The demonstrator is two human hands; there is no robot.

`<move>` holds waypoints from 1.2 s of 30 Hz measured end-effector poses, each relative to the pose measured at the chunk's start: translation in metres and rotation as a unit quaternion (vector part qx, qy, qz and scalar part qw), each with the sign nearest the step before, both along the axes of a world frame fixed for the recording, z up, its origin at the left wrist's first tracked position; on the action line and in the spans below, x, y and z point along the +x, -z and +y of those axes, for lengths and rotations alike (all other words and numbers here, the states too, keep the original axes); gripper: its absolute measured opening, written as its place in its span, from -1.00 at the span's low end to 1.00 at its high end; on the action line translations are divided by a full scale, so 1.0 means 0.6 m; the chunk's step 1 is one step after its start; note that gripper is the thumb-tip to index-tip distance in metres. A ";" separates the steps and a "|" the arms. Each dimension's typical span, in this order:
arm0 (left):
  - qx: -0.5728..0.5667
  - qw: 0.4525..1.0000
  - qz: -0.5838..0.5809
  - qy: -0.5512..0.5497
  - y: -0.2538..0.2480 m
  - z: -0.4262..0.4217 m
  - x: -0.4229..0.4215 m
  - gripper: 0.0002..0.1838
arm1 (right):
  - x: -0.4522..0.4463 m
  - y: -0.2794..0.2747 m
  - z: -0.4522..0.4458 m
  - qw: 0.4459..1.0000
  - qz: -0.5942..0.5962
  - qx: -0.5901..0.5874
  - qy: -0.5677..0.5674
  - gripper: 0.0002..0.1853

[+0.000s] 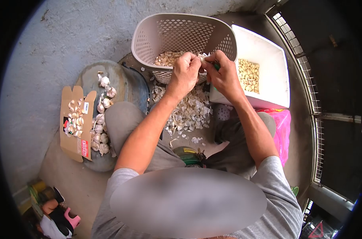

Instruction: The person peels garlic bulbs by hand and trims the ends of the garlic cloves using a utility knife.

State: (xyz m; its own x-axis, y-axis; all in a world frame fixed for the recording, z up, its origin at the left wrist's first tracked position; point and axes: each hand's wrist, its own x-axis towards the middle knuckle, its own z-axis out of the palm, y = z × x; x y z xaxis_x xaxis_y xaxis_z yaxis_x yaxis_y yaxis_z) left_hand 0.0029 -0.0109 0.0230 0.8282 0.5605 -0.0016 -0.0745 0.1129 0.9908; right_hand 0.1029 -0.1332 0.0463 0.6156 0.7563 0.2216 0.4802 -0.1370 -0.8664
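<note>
Over the near rim of the brown perforated basket (180, 71), my two hands meet. My left hand (185, 75) is closed, its fingertips pinching a pale garlic clove (202, 58). Closed as well, my right hand (225, 77) presses its fingertips against the clove and grips a small green-handled tool (216, 66); its blade, if any, is hidden. Unpeeled garlic cloves (167, 58) lie in the basket. To its right, a white foam box (268, 51) holds peeled cloves (248, 77). A heap of papery garlic skins (191, 111) covers the floor between my feet.
On the left, a round grey-blue drum or stool (129, 85) bears whole garlic bulbs (99, 128) and a cardboard piece (71, 149) with loose cloves. A pink plastic bag (283, 131) lies beside my right knee. Part of another person (55, 215) shows at lower left.
</note>
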 end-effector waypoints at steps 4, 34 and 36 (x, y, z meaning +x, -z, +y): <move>0.037 0.999 -0.012 -0.033 0.027 0.002 0.002 -0.72 | -0.017 -0.013 0.010 0.994 0.088 0.059 -0.012 -0.84; -0.227 0.973 -0.037 -0.023 0.013 0.002 0.002 -0.83 | -0.001 -0.006 0.003 0.998 0.042 0.027 -0.038 -0.85; -0.290 0.956 -0.053 -0.001 0.011 0.009 0.000 -0.82 | 0.001 0.003 0.007 0.989 0.124 0.063 -0.044 -0.86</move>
